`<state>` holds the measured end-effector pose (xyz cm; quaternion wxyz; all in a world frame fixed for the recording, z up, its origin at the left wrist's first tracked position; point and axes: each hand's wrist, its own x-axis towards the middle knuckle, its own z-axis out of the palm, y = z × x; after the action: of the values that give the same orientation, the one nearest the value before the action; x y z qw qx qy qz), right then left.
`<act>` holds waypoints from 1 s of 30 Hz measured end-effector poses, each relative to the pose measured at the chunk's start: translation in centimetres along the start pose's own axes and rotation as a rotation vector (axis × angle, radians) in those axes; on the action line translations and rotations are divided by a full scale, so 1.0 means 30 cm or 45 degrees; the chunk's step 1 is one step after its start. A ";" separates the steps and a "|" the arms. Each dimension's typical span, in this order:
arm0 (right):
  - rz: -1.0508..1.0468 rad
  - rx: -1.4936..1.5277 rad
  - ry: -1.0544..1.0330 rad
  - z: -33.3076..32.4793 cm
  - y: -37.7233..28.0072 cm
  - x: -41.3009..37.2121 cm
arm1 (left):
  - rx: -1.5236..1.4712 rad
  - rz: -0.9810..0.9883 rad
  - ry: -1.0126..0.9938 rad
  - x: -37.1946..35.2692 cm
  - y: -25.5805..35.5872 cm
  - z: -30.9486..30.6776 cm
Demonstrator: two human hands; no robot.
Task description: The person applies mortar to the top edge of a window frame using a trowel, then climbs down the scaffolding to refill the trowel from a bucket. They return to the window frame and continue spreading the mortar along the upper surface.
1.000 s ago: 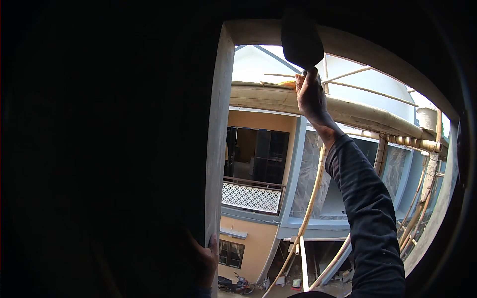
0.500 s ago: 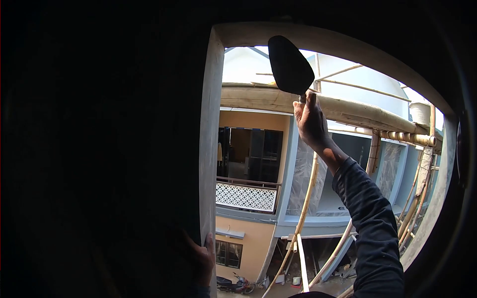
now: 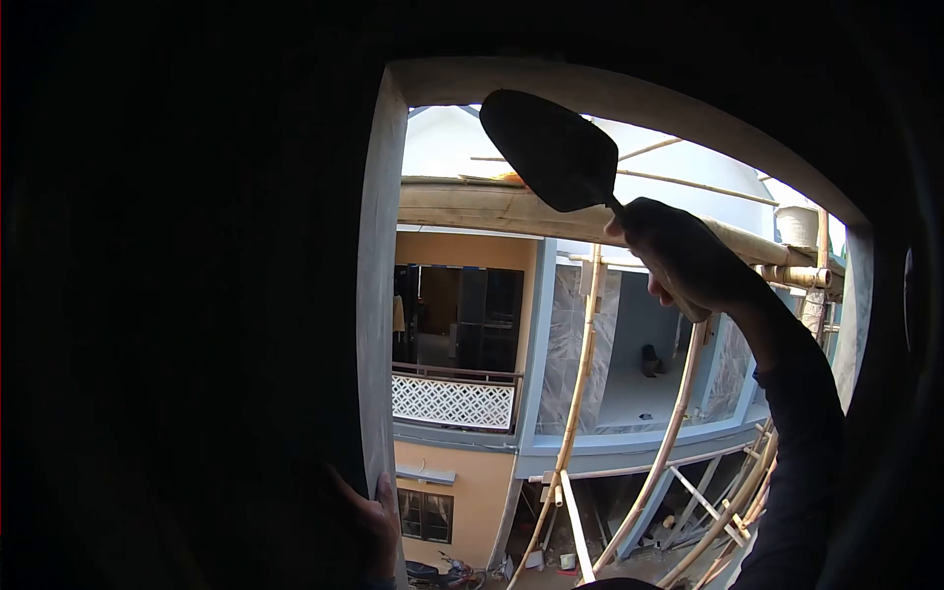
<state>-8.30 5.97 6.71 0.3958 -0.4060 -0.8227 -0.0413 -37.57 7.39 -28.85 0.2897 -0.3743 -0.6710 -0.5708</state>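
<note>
My right hand (image 3: 678, 256) is raised and wrapped round the handle of a trowel (image 3: 556, 152). Its broad, dark blade points up and to the left, the tip overlapping the underside of the window opening's top edge (image 3: 551, 81) in this view. Low on the left, my left hand (image 3: 374, 516) grips the side of the window frame (image 3: 378, 295), fingertips on its lit edge. Deep shadow hides much of that hand, and the wall around the opening is nearly black.
Outside stand curved bamboo scaffold poles (image 3: 578, 383) and a thick horizontal beam (image 3: 472, 205). Across from me is a building with a white lattice balcony (image 3: 452, 401). A whitish bucket (image 3: 796, 226) sits up at the right. Far below is a parked motorcycle (image 3: 452, 572).
The trowel has tilted further left, its blade face turning more into view. My right hand has shifted right and lower and rotated. The view has swung slightly; my left hand stays on the frame.
</note>
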 end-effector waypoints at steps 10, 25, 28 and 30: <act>-0.228 -0.328 0.433 -0.235 -0.011 0.207 | -0.011 -0.030 0.015 0.000 -0.012 0.018; 0.127 -0.601 0.630 -0.415 -0.004 0.112 | 0.140 -0.078 -0.070 0.014 -0.009 0.011; 0.050 -0.492 0.653 -0.309 -0.072 0.122 | 0.106 -0.100 -0.075 0.009 -0.010 0.015; -0.177 -0.500 0.570 -0.214 -0.153 0.134 | 0.126 -0.090 -0.071 0.015 -0.013 0.014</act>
<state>-8.99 2.96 15.02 0.4774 -0.3981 -0.7172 -0.3149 -38.14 7.86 -28.77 0.2686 -0.3513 -0.7189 -0.5362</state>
